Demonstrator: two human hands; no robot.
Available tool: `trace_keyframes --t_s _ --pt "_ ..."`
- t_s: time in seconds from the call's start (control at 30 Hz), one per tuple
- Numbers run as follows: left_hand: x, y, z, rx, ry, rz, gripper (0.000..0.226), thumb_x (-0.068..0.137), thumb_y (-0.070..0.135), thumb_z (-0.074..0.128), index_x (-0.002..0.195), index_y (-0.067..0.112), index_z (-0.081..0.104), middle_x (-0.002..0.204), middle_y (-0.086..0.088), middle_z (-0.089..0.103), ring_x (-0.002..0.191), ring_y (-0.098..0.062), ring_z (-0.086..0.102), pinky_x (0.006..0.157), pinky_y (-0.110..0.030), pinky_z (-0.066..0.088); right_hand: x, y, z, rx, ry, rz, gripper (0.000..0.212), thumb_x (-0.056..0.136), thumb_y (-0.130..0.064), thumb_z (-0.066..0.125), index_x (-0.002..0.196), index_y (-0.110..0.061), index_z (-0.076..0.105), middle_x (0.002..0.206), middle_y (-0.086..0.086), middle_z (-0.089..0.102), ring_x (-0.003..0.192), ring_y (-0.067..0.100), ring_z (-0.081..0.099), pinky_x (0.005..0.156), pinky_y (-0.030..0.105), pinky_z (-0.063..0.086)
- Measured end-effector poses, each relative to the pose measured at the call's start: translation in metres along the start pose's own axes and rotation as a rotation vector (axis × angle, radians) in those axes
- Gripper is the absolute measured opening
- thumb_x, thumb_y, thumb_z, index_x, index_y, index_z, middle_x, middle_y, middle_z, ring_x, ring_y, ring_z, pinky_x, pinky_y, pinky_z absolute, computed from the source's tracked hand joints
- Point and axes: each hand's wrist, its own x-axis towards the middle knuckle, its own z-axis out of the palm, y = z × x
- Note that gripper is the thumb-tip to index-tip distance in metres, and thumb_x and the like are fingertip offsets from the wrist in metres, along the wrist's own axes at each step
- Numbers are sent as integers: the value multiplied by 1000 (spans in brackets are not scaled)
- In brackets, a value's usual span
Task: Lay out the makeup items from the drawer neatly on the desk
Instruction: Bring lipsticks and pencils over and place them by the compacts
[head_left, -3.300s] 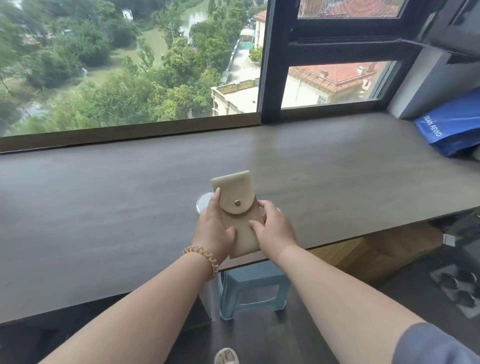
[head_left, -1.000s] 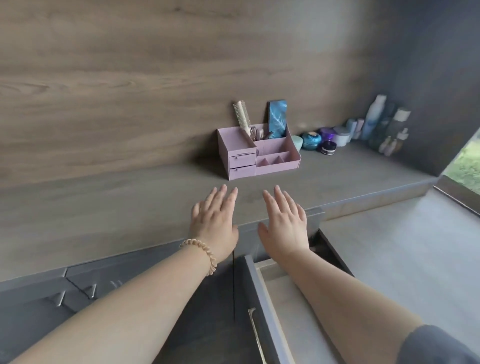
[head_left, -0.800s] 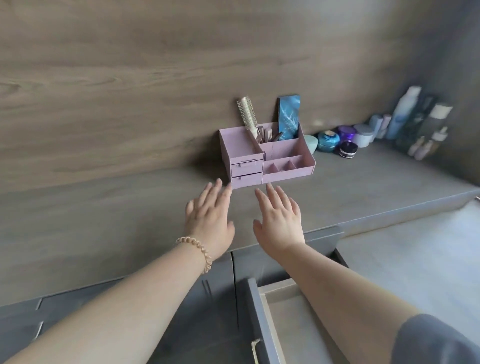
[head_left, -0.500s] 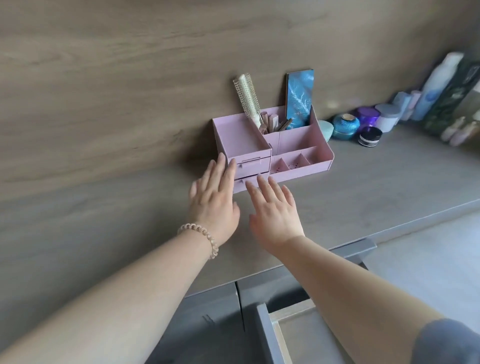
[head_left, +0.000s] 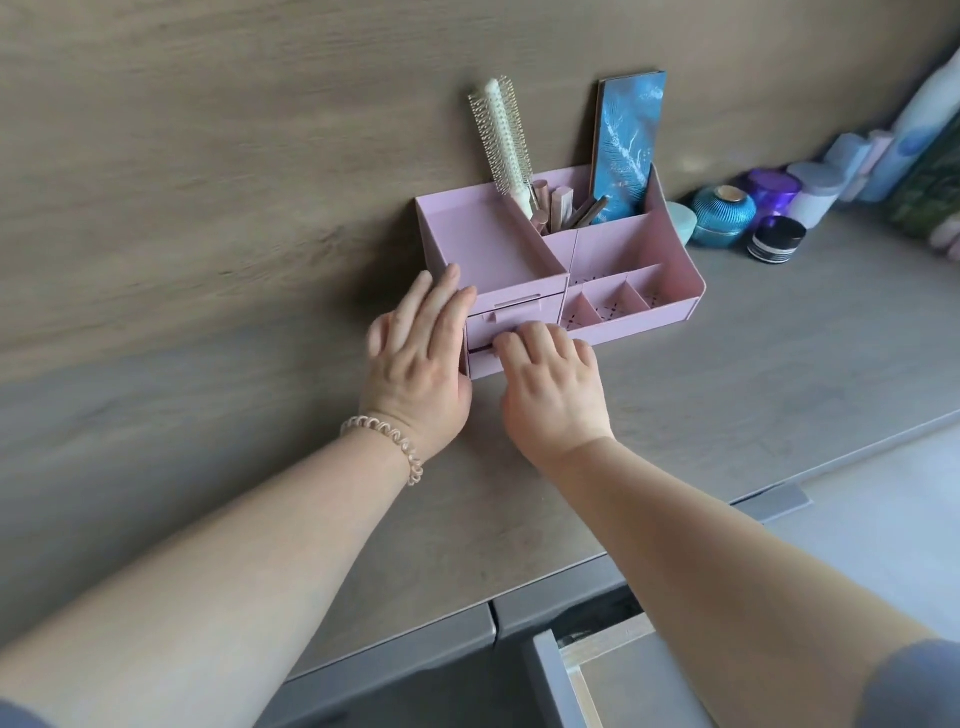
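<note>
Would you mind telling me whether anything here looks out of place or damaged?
Nothing looks spilled or broken. Only the grey desk drawer hangs open at the bottom edge, and the round hairbrush leans tilted in the pink organizer.

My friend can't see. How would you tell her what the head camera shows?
Two hands are at a pink organizer on a desk: the left hand lies flat against its left front corner, and the right hand grips the lower drawer. A hairbrush and a blue case stand in it; jars sit to its right.
</note>
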Motion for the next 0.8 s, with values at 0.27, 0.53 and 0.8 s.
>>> trace_keyframes --t_s 0.27,0.53,0.8 --pt "3 0 -1 -91 -50 -29 74 58 18 51 131 16 42 144 -1 47 121 -17 51 82 -35 33 10 9 -1 -49 5 -80 22 67 -29 76 75 -20 58 77 2 57 73 29 56 62 35 42" --pt "1 -7 -2 -77 -55 6 59 79 34 59 133 18 40 144 -1 46 118 -17 47 86 -37 32 -25 26 -12 -64 116 -185 14 77 -23 71 70 -24 58 68 -4 55 62 24 55 75 38 39" --pt "0 -3 -3 -67 -115 -42 72 71 32 68 135 18 37 147 -2 42 122 -16 43 87 -37 31 -58 29 -30 -93 38 -187 22 64 -13 78 73 -24 62 72 -5 58 66 22 58 89 42 39"
